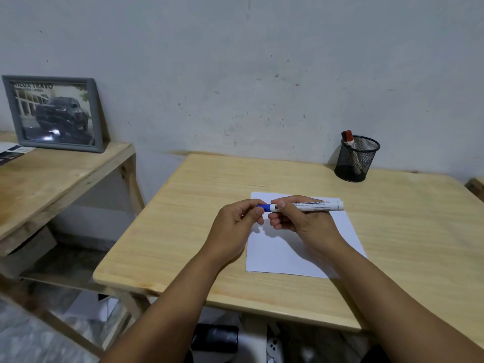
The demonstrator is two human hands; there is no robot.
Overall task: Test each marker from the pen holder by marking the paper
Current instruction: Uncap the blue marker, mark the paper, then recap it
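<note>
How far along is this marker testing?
Early on. The paper shows no marks. Both hands, left and right, hold a blue marker above it, the left pinching its cap end. A red marker waits in the holder.

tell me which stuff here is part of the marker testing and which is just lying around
In the job: blue-capped marker held in both hands, left hand on the cap, right hand on the barrel; paper; pen holder with red marker.

Lying about: framed picture, side shelf.
</note>
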